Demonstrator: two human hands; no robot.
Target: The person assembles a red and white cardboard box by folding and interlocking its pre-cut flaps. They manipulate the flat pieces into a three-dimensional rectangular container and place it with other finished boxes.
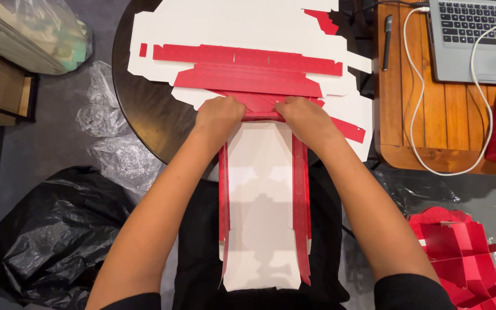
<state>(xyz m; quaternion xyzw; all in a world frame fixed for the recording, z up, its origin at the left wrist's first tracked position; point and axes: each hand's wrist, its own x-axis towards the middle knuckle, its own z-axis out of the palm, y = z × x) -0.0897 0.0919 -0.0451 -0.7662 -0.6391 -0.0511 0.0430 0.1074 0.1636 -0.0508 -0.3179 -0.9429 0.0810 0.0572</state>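
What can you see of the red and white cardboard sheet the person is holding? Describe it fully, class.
The cardboard sheet is a flat, die-cut box blank, white on its wide middle panel with red strips folded up along both long sides. It looks like thin, stiff card. It lies lengthwise over the person's lap, its far end reaching the round dark table. The left hand and right hand press down on that far end, where red flaps fold. Its near end has notched white tabs.

Both forearms are bare from elbow to wrist. Black short sleeves show at the upper arms, and black clothing covers the lap. The left hand [220,113] and right hand [304,117] wear no gloves, rings or watch.
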